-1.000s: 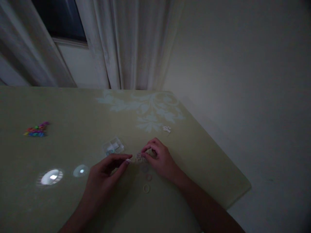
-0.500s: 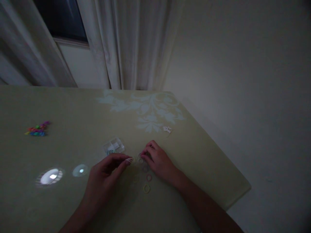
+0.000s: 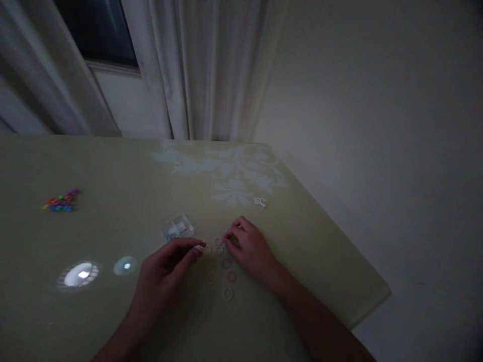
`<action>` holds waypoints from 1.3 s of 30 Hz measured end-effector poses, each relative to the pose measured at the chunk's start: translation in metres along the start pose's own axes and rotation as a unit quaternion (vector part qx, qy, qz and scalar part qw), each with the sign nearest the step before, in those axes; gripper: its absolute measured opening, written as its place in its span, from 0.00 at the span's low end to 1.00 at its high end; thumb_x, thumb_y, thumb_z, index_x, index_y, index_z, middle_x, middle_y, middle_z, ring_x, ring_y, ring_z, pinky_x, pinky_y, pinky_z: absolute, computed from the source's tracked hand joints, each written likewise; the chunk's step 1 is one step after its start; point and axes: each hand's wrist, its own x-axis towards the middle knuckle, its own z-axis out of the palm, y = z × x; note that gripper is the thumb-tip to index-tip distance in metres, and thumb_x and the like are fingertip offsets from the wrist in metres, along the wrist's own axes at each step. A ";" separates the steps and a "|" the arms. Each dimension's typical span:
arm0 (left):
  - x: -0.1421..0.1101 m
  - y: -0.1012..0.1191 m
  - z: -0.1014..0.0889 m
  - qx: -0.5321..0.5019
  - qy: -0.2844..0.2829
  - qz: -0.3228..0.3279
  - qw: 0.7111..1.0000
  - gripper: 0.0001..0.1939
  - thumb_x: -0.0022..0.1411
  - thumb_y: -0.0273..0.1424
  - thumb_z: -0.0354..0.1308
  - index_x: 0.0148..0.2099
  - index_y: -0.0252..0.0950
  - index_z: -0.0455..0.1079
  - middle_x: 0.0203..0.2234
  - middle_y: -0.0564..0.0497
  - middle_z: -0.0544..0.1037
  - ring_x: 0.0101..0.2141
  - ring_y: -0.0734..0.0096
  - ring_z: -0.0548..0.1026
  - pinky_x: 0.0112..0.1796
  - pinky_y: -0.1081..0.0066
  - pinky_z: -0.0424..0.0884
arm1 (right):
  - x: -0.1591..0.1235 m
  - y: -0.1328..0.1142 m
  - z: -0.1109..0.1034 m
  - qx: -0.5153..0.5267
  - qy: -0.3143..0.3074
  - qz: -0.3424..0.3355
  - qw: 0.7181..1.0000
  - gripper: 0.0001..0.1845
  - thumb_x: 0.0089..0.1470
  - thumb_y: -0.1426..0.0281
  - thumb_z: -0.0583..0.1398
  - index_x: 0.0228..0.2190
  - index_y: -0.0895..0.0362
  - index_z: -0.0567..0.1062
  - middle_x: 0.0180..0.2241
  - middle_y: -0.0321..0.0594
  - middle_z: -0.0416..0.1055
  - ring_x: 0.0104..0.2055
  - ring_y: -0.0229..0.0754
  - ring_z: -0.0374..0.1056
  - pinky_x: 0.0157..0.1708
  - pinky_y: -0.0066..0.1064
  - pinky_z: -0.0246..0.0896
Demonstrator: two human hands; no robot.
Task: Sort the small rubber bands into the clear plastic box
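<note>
My left hand (image 3: pixel 169 266) pinches small white elastic bands (image 3: pixel 199 248) between thumb and fingertips, just above the table. To its right my right hand (image 3: pixel 249 249) has its fingertips closed together low over the table; what they hold, if anything, is too small to make out. Between and below the hands lie several loose elastic bands: a pale one (image 3: pixel 219 250), a purple one (image 3: pixel 226 263), a pink one (image 3: pixel 231 276) and a yellow one (image 3: pixel 228 294). Behind my left hand a clear divided box (image 3: pixel 184 226) stands with some bands in it, partly hidden by the fingers.
A heap of bright coloured small pieces (image 3: pixel 62 202) lies at the left of the table (image 3: pixel 113 171). A small white item (image 3: pixel 260 202) lies beyond my right hand. The table's right edge runs beside the wall, and curtains (image 3: pixel 211 70) hang behind.
My right hand has shifted slightly to the right, uncovering more of the pale bands. The white bands in my left hand look more bunched together; that hand has barely moved.
</note>
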 end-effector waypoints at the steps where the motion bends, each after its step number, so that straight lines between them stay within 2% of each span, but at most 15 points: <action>1: 0.000 -0.001 0.000 0.003 0.001 0.000 1.000 0.12 0.59 0.44 0.68 0.38 0.43 0.83 0.35 0.49 0.88 0.35 0.61 0.86 0.36 0.71 0.81 | 0.000 0.000 0.000 -0.005 0.006 0.004 1.000 0.02 0.62 0.74 0.66 0.39 0.58 0.80 0.43 0.42 0.71 0.45 0.43 0.71 0.49 0.36 0.67; 4: 0.000 -0.002 0.000 0.010 0.001 0.005 1.000 0.12 0.59 0.44 0.67 0.39 0.43 0.83 0.36 0.49 0.88 0.36 0.60 0.86 0.37 0.69 0.81 | -0.001 0.000 0.002 0.009 0.017 -0.018 1.000 0.05 0.62 0.72 0.67 0.41 0.57 0.80 0.44 0.42 0.71 0.46 0.43 0.71 0.50 0.35 0.67; 6: 0.000 -0.002 -0.001 0.010 -0.002 0.010 1.000 0.12 0.59 0.44 0.67 0.38 0.42 0.84 0.36 0.48 0.88 0.36 0.59 0.86 0.38 0.67 0.81 | -0.002 0.000 0.004 0.023 0.004 -0.049 0.999 0.08 0.62 0.70 0.68 0.44 0.55 0.81 0.46 0.42 0.71 0.48 0.43 0.71 0.51 0.35 0.67; 10: 0.001 -0.002 -0.002 0.023 0.002 0.033 0.999 0.11 0.60 0.43 0.67 0.38 0.43 0.84 0.35 0.49 0.88 0.36 0.58 0.86 0.38 0.67 0.81 | -0.003 -0.002 0.004 0.010 -0.028 -0.069 0.997 0.05 0.64 0.71 0.67 0.42 0.55 0.82 0.46 0.42 0.72 0.48 0.42 0.71 0.50 0.34 0.67; 19: 0.001 -0.006 0.000 0.041 -0.026 0.068 0.996 0.09 0.62 0.41 0.66 0.39 0.44 0.84 0.35 0.49 0.88 0.35 0.60 0.85 0.37 0.67 0.80 | -0.005 -0.009 0.008 -0.165 -0.046 -0.094 0.981 0.04 0.62 0.74 0.64 0.39 0.61 0.78 0.42 0.49 0.73 0.44 0.50 0.69 0.45 0.40 0.69; 24: 0.001 -0.012 -0.001 0.060 -0.038 0.072 0.995 0.09 0.64 0.41 0.65 0.40 0.45 0.84 0.36 0.50 0.88 0.37 0.60 0.85 0.39 0.67 0.80 | -0.006 -0.008 0.009 -0.189 -0.041 -0.110 0.975 0.03 0.61 0.73 0.63 0.38 0.61 0.77 0.41 0.49 0.73 0.44 0.52 0.68 0.44 0.42 0.68; 29: 0.000 -0.013 -0.001 0.059 -0.044 0.079 0.994 0.08 0.64 0.40 0.65 0.40 0.45 0.84 0.37 0.50 0.87 0.38 0.60 0.85 0.39 0.67 0.79 | -0.003 -0.009 0.007 -0.143 -0.029 -0.097 0.984 0.02 0.59 0.75 0.63 0.36 0.59 0.75 0.41 0.49 0.71 0.46 0.52 0.66 0.47 0.43 0.67; 34: -0.002 -0.007 0.000 0.054 -0.066 0.084 0.993 0.08 0.64 0.40 0.65 0.40 0.45 0.84 0.35 0.49 0.87 0.36 0.60 0.84 0.38 0.67 0.79 | -0.004 -0.015 0.000 0.010 -0.006 -0.082 0.997 0.06 0.56 0.78 0.62 0.34 0.56 0.71 0.41 0.43 0.68 0.46 0.46 0.66 0.48 0.36 0.66; 39: -0.004 -0.003 0.003 0.036 -0.096 0.073 0.992 0.07 0.64 0.38 0.65 0.38 0.45 0.84 0.33 0.50 0.86 0.34 0.62 0.83 0.38 0.68 0.79 | -0.010 -0.021 -0.002 0.123 0.018 -0.099 0.987 0.09 0.54 0.78 0.62 0.36 0.55 0.71 0.44 0.41 0.66 0.47 0.43 0.67 0.47 0.32 0.66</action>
